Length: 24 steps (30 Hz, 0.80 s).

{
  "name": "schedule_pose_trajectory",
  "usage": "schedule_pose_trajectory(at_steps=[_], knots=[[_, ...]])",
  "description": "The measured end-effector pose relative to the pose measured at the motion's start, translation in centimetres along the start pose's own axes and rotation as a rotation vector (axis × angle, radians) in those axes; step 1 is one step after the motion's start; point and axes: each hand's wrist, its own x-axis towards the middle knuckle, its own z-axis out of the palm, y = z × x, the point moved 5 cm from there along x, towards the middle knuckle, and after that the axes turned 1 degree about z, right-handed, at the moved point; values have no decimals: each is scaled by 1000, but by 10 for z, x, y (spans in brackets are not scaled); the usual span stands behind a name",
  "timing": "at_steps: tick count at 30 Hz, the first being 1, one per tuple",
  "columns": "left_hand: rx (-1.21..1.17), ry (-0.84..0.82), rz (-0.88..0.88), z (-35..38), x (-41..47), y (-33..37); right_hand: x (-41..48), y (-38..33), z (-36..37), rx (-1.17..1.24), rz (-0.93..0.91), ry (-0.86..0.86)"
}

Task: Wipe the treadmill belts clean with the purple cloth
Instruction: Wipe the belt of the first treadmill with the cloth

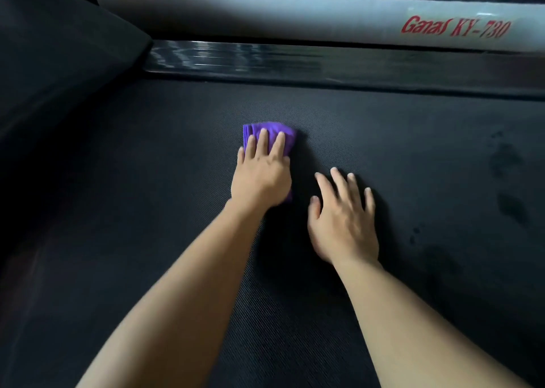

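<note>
**Dark treadmill belt, folded cloth under the left hand**

A black, finely ribbed treadmill belt (147, 210) fills most of the view in dim light. Along its far edge runs a glossy black side rail (295, 60). Beyond the rail lies a pale grey frame bar (265, 15) with red lettering (455, 27) reading "Ganas KY-730". A dark, curved housing (59, 48) rises over the belt's far left corner.

The purple cloth (253, 128) lies folded on the belt, about midway along what shows of it and somewhat nearer the far edge than the near one. The left hand (261, 178) rests flat on top of it, fingers straight and close together, pressing it down rather than gripping it. Purple shows past the fingertips and as a sliver beside the heel of the palm.

The right hand (343, 222) is just beside the left, towards the belt's right end, and holds nothing. It is released, palm down with the fingers spread, and slightly blurred. Whether it touches the belt or hangs just above it cannot be told.

Both bare forearms reach in from the near edge. Several darker blotches (504, 163) mark the belt towards its right end, well apart from the cloth.
</note>
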Motion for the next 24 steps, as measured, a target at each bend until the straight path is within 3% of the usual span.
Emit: schedule_pose_trajectory(at_steps=[6,16,24], knots=[[-16,-8,11,0,35,2,1,0,-1,-1,2,-13],[50,-62,72,-16,-126,-28,-1,-1,-1,-19,-4,40],[25,25,-19,-17,-39,-43,-2,-1,-1,-20,1,24]])
